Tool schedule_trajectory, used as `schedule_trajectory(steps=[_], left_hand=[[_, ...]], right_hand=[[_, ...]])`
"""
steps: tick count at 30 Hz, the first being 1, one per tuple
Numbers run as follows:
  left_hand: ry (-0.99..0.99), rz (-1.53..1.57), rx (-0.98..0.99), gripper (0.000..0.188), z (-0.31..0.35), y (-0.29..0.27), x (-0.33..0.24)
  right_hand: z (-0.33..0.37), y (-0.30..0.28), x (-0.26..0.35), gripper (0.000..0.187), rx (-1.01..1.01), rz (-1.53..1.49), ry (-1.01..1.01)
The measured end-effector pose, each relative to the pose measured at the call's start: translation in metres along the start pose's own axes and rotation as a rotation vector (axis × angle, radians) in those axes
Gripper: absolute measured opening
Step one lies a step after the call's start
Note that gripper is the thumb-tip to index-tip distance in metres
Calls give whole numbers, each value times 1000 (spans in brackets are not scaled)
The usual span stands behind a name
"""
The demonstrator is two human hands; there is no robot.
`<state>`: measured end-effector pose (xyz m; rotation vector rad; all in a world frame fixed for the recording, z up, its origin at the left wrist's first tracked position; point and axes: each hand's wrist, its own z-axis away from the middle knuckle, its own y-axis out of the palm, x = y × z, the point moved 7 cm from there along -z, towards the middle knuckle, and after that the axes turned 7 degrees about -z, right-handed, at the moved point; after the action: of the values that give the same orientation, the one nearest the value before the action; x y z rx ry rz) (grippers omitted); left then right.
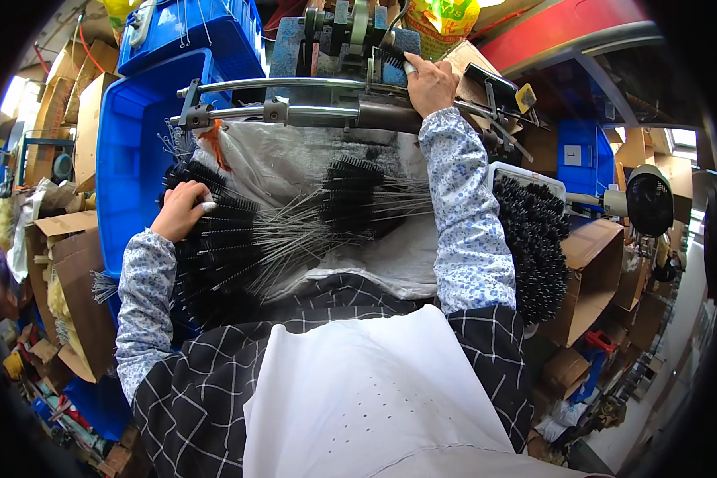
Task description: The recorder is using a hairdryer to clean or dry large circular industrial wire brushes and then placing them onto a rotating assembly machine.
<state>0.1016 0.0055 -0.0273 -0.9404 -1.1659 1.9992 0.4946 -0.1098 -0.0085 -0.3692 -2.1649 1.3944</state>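
Black tube brushes (223, 239) with twisted-wire stems lie fanned across my lap, bristle ends to the left. A second bunch of black brushes (350, 191) lies in the middle, with wire stems (295, 231) crossing between the bunches. My left hand (183, 210) is on the left bunch, its fingers curled closed on the bristles of a brush; a white cover shows on one fingertip. Up at the bench machine (357, 36), my right hand (432, 84) is closed on a small black brush (392, 56) beside the machine's head. A white cover shows on a finger there too.
Metal rods (295, 111) run crosswise in front of the machine. Blue plastic bins (135, 159) stand at the left. On the right, a pile of black brushes (530, 247) fills a white container (526, 169), near cardboard boxes (593, 275) and a lamp head (649, 199).
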Motion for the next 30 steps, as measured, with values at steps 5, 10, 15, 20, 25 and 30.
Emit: schedule_trajectory(steps=[5,10,15,20,25,30], left_hand=[[-112,839,-229,9,-8,-18,16],[-124,993,-528,8,12,-58,43],[-113,947,-837,14,18,-105,42],[-163,1075,-1128,19,50,-163,60],[-178,-91,-1231,29,99,-184,69],[-159,527,-1294,27,97,-180,79]], right_hand=[[-15,14,-4,35,0,94,-71],[1,-2,-15,42,-50,168,10],[14,-3,-31,44,-34,17,151],[9,9,-17,39,-33,-121,154],[7,14,-2,38,-75,-120,131],[3,14,33,36,-26,-105,165]])
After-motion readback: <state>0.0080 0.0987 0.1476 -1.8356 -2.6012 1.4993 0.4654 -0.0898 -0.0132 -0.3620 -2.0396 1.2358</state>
